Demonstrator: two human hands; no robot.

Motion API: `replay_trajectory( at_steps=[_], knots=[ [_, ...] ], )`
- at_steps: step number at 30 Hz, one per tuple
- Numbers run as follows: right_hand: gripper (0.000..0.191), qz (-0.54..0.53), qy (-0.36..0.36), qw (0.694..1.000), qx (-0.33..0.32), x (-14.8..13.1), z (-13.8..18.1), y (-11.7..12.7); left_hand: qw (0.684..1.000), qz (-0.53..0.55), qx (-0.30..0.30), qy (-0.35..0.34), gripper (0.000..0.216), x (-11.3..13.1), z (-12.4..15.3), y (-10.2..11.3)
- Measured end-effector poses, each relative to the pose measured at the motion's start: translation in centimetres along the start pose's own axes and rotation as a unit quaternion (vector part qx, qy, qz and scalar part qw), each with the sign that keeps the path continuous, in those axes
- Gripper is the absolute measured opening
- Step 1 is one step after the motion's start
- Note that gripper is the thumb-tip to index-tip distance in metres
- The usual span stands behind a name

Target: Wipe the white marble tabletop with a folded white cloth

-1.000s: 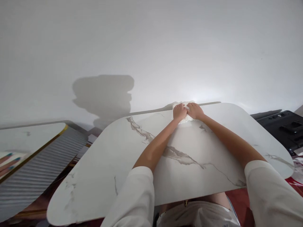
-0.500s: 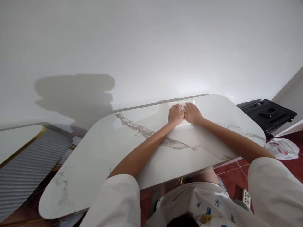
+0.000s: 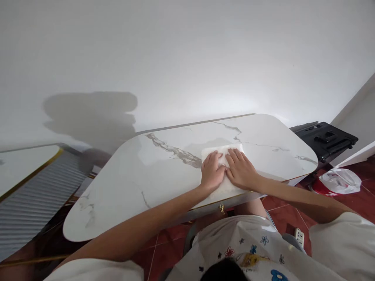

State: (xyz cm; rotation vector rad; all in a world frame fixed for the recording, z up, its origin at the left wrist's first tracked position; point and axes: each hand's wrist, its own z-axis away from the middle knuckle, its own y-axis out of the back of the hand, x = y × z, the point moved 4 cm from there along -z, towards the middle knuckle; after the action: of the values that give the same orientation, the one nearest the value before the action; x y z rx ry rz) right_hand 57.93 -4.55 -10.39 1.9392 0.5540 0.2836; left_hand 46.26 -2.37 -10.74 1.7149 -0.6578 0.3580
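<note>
The left hand [image 3: 211, 172] and right hand [image 3: 241, 169] are resting flat on a white cloth [image 3: 227, 189]. It's lying on the surface [image 3: 172, 179].

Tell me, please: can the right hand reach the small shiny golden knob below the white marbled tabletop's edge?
Probably yes: the right hand rests on a flat white cloth nearby, and nothing visible blocks the knob.

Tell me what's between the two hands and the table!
In the head view, a white cloth or wipe lies there, on the marble-patterned table, with the left hand and right hand on top.
</note>
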Motion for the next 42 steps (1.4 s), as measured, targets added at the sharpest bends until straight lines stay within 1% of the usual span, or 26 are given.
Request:
replay_trajectory(
  at_steps=[2,4,7,9,12,16,18,21,23,27,30,34,38,42],
  knots=[
    [0.045,0.000,0.009,1.000,0.000,-0.2,1.6,0.8,1.000,0.009,-0.008,0.011,0.042,1.1,1.6,0.1],
    [0.046,-0.003,0.008,1.000,-0.001,0.2,3.0,1.4,1.000,0.015,-0.019,0.019,0.043,2.4,2.6,-0.2],
    [0.046,-0.012,-0.004,1.000,-0.001,2.0,4.4,1.9,0.998,0.022,-0.051,0.022,0.042,4.5,2.8,-1.2],
    [0.046,-0.006,-0.017,1.000,0.000,3.6,4.8,2.0,0.997,0.025,-0.075,0.017,0.042,5.8,2.1,-2.1],
    [0.046,0.013,-0.038,0.999,0.001,6.2,4.8,1.8,0.995,0.028,-0.097,-0.001,0.041,7.3,0.3,-3.5],
    [0.045,0.022,-0.056,0.998,0.004,9.1,3.6,1.2,0.994,0.038,-0.098,-0.016,0.039,8.0,-2.4,-5.3],
    [0.043,0.026,-0.048,0.998,0.013,10.2,2.6,0.7,0.995,0.045,-0.090,-0.019,0.038,7.9,-3.8,-5.9],
    [0.041,0.025,-0.017,0.999,0.019,11.6,0.3,-0.4,0.996,0.047,-0.074,-0.021,0.037,7.2,-6.1,-6.4],
    [0.041,0.025,-0.003,1.000,0.009,12.5,-1.7,-1.4,0.997,0.039,-0.060,-0.018,0.036,6.5,-7.9,-6.4],
    [0.041,0.022,-0.001,1.000,-0.013,14.1,-6.3,-3.6,0.999,-0.003,-0.037,-0.018,0.032,4.7,-11.9,-6.3],
    [0.041,0.008,0.001,1.000,-0.011,15.0,-9.7,-5.3,0.999,-0.030,-0.031,-0.021,0.030,3.3,-14.7,-6.1],
    [0.041,-0.010,0.014,1.000,-0.008,16.2,-13.5,-7.3,0.998,-0.062,-0.002,-0.014,0.029,1.8,-17.6,-5.9],
    [0.044,-0.025,0.034,0.999,-0.025,17.6,-16.0,-8.3,0.995,-0.100,0.019,0.010,0.027,1.2,-19.9,-6.5],
    [0.044,-0.048,0.036,0.998,-0.033,19.8,-17.1,-8.6,0.991,-0.130,0.032,0.018,0.025,1.7,-22.0,-7.8]
  ],
)
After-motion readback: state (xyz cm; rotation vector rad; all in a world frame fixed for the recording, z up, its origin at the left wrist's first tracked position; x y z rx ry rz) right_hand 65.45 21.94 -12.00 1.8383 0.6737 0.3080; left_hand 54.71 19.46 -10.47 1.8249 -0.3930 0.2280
